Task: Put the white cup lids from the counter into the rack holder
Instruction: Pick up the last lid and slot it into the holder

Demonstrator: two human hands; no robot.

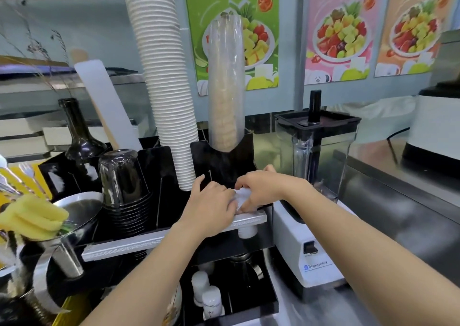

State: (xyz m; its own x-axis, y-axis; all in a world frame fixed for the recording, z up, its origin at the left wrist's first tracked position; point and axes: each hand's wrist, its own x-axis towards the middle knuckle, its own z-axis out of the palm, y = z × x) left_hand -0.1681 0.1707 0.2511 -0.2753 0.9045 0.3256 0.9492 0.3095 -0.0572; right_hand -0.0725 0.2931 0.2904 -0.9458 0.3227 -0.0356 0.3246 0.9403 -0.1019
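Both my hands meet over the front right compartment of the black rack holder (171, 208). Between them is a small stack of white cup lids (241, 197), mostly hidden by my fingers. My left hand (211, 205) presses on the lids from the left with its fingers curled over them. My right hand (258, 188) grips them from the right and above. The lids sit low in the compartment, just behind the rack's pale front ledge (249, 218).
The rack also holds a tall stack of white paper cups (161, 76), a sleeve of clear cups (225, 84), upturned black cups (122, 176) and a dark bottle (79, 136). A blender (313, 156) stands right beside it. Metal funnel (74, 216) and yellow sponge (32, 220) lie left.
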